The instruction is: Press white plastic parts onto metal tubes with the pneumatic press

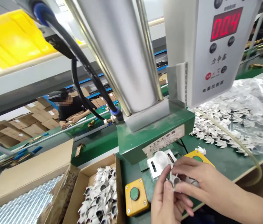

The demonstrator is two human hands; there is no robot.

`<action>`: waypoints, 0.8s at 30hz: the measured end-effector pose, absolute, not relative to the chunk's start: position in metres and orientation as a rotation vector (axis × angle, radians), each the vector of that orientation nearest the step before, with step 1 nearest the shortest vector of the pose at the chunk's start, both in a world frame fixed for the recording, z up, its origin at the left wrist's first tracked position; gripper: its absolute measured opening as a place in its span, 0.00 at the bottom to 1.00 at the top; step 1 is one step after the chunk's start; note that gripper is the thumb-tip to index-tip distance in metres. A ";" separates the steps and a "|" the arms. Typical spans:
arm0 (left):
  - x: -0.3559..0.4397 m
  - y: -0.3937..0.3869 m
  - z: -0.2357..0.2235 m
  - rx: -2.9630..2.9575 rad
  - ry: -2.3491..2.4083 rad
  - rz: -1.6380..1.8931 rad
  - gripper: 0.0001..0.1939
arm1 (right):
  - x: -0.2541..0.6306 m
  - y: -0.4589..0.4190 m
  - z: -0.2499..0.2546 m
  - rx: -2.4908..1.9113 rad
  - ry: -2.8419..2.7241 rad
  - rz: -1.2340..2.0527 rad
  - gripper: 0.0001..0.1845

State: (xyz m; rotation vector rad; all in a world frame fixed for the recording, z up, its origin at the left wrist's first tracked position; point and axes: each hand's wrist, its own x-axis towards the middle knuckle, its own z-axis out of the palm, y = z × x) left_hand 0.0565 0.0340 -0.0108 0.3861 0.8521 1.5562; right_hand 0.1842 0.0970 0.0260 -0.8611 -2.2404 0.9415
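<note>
In front of the press, both hands meet at a small white fan blade wheel (174, 180) with a hollow round hub. My left hand (162, 199) pinches it from the near side, thumb against the hub. My right hand (199, 179) closes on it from the right with thumb and fingers. Under the right palm a second pale piece (192, 181) shows in part; its kind is hidden. Just beyond the fingers lies a slotted metal fixture plate (161, 162) below the green press head (156, 133).
Yellow button boxes stand left (136, 197) and right (200, 156) of the fixture. A carton of fan wheels (100, 196) and a box of metal rods (24, 199) are at left. Loose fan wheels (217, 127) lie right under plastic. A co-worker (75, 107) sits beyond.
</note>
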 end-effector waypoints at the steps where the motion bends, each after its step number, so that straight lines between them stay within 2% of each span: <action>1: 0.055 0.033 -0.011 0.359 0.857 1.573 0.21 | 0.182 0.096 0.022 -0.871 -2.267 0.860 0.11; 3: 0.050 0.033 -0.009 0.295 0.875 1.614 0.20 | 0.182 0.099 0.013 -0.837 -2.316 0.611 0.17; 6: 0.045 0.033 -0.008 0.200 0.896 1.615 0.20 | 0.186 0.103 0.007 -0.605 -2.443 0.201 0.14; 9: 0.044 0.033 -0.011 0.175 0.920 1.558 0.22 | 0.187 0.104 0.008 -0.438 -2.588 -0.036 0.14; 15: 0.045 0.033 -0.022 0.320 1.037 1.404 0.29 | 0.181 0.108 0.015 -0.486 -2.648 0.029 0.13; 19: 0.037 0.031 -0.018 0.379 1.179 1.530 0.31 | 0.174 0.131 0.022 -0.682 -2.548 0.148 0.14; 24: 0.020 0.028 -0.013 0.417 1.248 1.751 0.28 | 0.159 0.158 0.025 -0.622 -2.687 -0.200 0.12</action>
